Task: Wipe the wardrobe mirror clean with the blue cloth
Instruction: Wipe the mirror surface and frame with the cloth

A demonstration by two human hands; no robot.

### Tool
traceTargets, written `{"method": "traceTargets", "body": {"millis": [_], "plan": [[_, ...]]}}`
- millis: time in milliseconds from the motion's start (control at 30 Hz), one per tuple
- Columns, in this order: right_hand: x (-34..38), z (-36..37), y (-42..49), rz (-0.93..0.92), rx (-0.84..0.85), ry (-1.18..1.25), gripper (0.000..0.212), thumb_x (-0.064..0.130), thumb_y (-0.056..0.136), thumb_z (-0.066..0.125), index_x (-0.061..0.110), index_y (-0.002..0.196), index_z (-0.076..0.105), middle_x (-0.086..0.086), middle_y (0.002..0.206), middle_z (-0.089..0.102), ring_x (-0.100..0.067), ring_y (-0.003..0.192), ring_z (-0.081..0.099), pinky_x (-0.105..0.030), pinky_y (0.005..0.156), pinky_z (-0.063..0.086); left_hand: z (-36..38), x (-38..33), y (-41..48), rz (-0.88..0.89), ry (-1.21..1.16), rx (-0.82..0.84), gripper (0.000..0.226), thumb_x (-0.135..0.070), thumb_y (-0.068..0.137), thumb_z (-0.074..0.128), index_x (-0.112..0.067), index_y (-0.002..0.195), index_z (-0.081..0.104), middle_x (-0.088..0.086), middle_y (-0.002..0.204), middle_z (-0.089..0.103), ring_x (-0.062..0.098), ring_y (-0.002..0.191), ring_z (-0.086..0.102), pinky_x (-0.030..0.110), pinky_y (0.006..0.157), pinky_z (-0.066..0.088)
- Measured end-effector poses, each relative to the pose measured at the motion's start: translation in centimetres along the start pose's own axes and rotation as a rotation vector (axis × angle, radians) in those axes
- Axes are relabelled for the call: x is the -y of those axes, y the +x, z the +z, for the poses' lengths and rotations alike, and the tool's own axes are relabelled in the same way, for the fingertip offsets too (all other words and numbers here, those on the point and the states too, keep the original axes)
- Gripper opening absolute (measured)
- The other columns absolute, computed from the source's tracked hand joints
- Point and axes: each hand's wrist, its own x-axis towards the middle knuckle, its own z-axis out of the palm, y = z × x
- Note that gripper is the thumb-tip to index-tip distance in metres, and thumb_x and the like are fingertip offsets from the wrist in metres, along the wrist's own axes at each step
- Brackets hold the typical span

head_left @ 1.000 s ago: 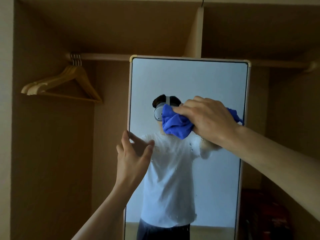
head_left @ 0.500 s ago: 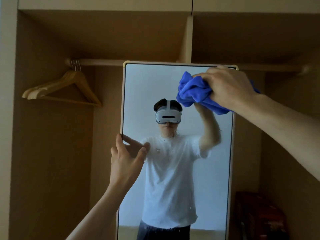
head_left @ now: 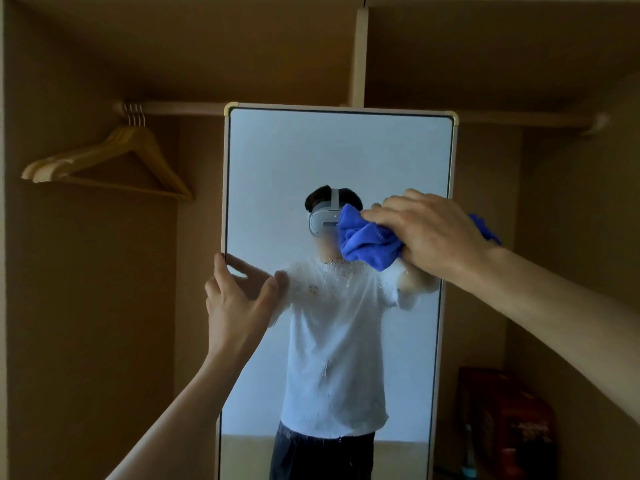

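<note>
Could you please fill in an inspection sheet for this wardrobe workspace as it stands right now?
Surface: the mirror carries droplets and smears across its middle and lower glass; the upper part looks clear.
Job's things: blue cloth, bunched, held against the glass near the right edge.
Clutter: wooden hangers on the rail at left; a red box low at right, beside the mirror.
Grippers: right hand grips the cloth; left hand, fingers spread, touches the mirror's left edge.
Cables: nothing seen.
Surroundings: brown wardrobe interior, with a vertical divider above the mirror.
</note>
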Motion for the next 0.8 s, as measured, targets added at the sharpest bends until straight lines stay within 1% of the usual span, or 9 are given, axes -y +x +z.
{"method": "traceTargets", "body": {"millis": [100, 200, 300, 367, 433, 500, 600, 733, 800], "plan": [[-0.1, -0.3, 0.0, 0.000, -0.003, 0.016, 0.022, 0.017, 0.091, 0.056, 0.025, 0.111, 0.062, 0.003, 0.092, 0.062, -0.023, 0.088, 0.056, -0.039, 0.065, 0.050, -0.1, -0.4, -0.2, -0.015, -0.009, 0.006, 0.115, -0.073, 0.069, 0.052, -0.026, 0.162, 0.004, 0.009, 0.158, 0.025, 0.035, 0.142, 0.037, 0.059, 0.110, 0.041], [-0.7, -0.7, 0.3, 0.017, -0.030, 0.055, 0.014, 0.024, 0.094, 0.055, 0.027, 0.105, 0.062, 0.003, 0.088, 0.061, -0.022, 0.086, 0.055, -0.033, 0.060, 0.041, -0.1, -0.6, -0.2, -0.019, 0.010, -0.008, 0.115, -0.074, 0.069, 0.051, -0.025, 0.162, 0.006, 0.008, 0.158, 0.024, 0.034, 0.143, 0.034, 0.060, 0.112, 0.039], [-1.5, -1.1, 0.9, 0.037, -0.083, 0.029, 0.016, 0.026, 0.095, 0.061, 0.030, 0.110, 0.063, 0.003, 0.092, 0.063, -0.022, 0.089, 0.055, -0.032, 0.060, 0.039, -0.2, -0.9, -0.1, -0.021, 0.029, -0.012, 0.113, -0.073, 0.071, 0.051, -0.023, 0.162, 0.007, 0.007, 0.160, 0.021, 0.033, 0.146, 0.029, 0.059, 0.113, 0.037], [-2.2, -1.6, 1.5, 0.056, -0.125, -0.017, 0.020, 0.027, 0.094, 0.062, 0.030, 0.114, 0.063, 0.002, 0.095, 0.065, -0.023, 0.091, 0.056, -0.033, 0.061, 0.037, -0.2, -0.9, 0.1, -0.017, 0.049, -0.020, 0.108, -0.069, 0.078, 0.057, -0.020, 0.161, 0.007, 0.007, 0.160, 0.019, 0.032, 0.147, 0.025, 0.058, 0.115, 0.035], [-3.2, -2.3, 2.1, 0.086, -0.162, -0.056, 0.020, 0.027, 0.094, 0.062, 0.029, 0.114, 0.063, 0.000, 0.095, 0.065, -0.025, 0.090, 0.057, -0.035, 0.060, 0.042, -0.1, -0.8, 0.3, -0.006, 0.062, -0.038, 0.102, -0.061, 0.087, 0.062, -0.017, 0.161, 0.007, 0.007, 0.160, 0.019, 0.032, 0.148, 0.023, 0.058, 0.115, 0.034], [-4.0, -3.0, 2.5, 0.125, -0.182, -0.061, 0.016, 0.028, 0.095, 0.061, 0.029, 0.111, 0.064, -0.001, 0.094, 0.065, -0.027, 0.089, 0.058, -0.038, 0.061, 0.048, -0.1, -0.9, 0.6, 0.003, 0.060, -0.042, 0.105, -0.063, 0.084, 0.062, -0.016, 0.161, 0.008, 0.007, 0.159, 0.020, 0.032, 0.147, 0.025, 0.057, 0.115, 0.035], [-4.2, -3.1, 2.0, 0.123, -0.180, -0.046, 0.012, 0.029, 0.093, 0.062, 0.029, 0.105, 0.064, 0.001, 0.091, 0.064, -0.027, 0.088, 0.060, -0.037, 0.061, 0.050, 0.0, -0.9, 0.8, 0.014, 0.067, -0.038, 0.104, -0.063, 0.085, 0.061, -0.017, 0.161, 0.006, 0.008, 0.159, 0.020, 0.033, 0.146, 0.026, 0.058, 0.113, 0.037], [-3.5, -2.2, -0.3, 0.099, -0.127, 0.002, 0.023, 0.022, 0.090, 0.068, 0.026, 0.112, 0.067, 0.001, 0.094, 0.068, -0.026, 0.087, 0.062, -0.033, 0.063, 0.046, 0.4, -0.4, 0.8, 0.036, 0.105, -0.059, 0.099, -0.055, 0.091, 0.063, -0.016, 0.161, 0.005, 0.010, 0.159, 0.021, 0.034, 0.147, 0.024, 0.058, 0.115, 0.035], [-2.9, -1.6, -1.7, 0.104, -0.093, 0.036, 0.030, 0.017, 0.089, 0.072, 0.023, 0.117, 0.068, 0.000, 0.097, 0.071, -0.027, 0.088, 0.064, -0.038, 0.069, 0.052, 0.5, -0.4, 0.7, 0.045, 0.114, -0.066, 0.099, -0.056, 0.091, 0.062, -0.016, 0.161, 0.005, 0.011, 0.158, 0.021, 0.034, 0.147, 0.023, 0.058, 0.116, 0.033]]}}
